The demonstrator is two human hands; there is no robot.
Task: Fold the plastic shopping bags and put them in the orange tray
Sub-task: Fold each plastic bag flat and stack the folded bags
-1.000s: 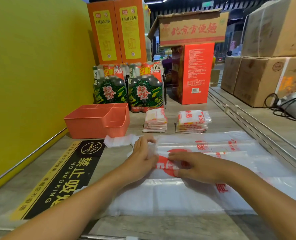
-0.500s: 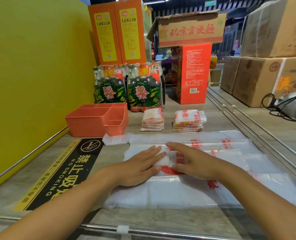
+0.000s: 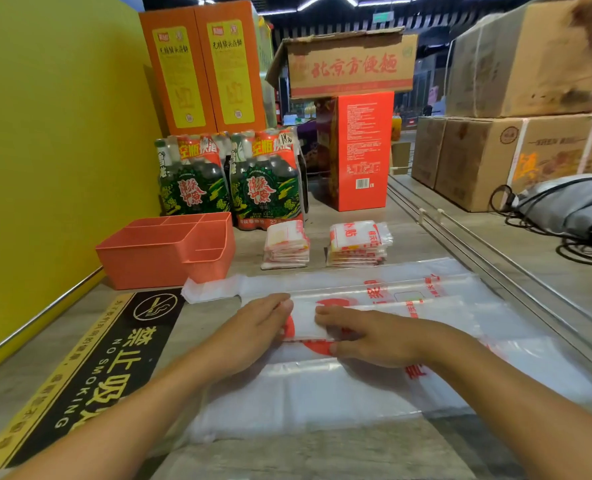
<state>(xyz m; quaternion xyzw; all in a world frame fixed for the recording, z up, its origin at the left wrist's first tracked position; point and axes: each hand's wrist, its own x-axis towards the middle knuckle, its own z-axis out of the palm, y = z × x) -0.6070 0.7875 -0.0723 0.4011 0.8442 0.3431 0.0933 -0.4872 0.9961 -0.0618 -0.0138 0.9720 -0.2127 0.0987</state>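
The left hand (image 3: 253, 327) lies flat with straight fingers on the near end of a folded strip of the plastic bag (image 3: 374, 386); the right hand (image 3: 367, 337) presses beside it with its fingers bent down onto the same strip, thumb tucked at the near edge, though whether it pinches the film or only pins it I cannot tell; the two hands are close, fingertips nearly meeting over the red print.

The bag is spread flat on the counter (image 3: 322, 455) directly in front of the person; its long axis runs left to right, with the handle end (image 3: 211, 289) pointing left toward the orange tray (image 3: 162, 251) and the body trailing off to the right.

This looks like the folding step, with a lengthwise fold being flattened; the next move probably calls for smoothing the crease outward and then folding the long strip end over end into a small packet.

Beyond the bag sit two stacks of folded bags (image 3: 285, 244) and (image 3: 358, 242), not yet in the tray, which stands just left of them by the yellow wall (image 3: 45, 150).
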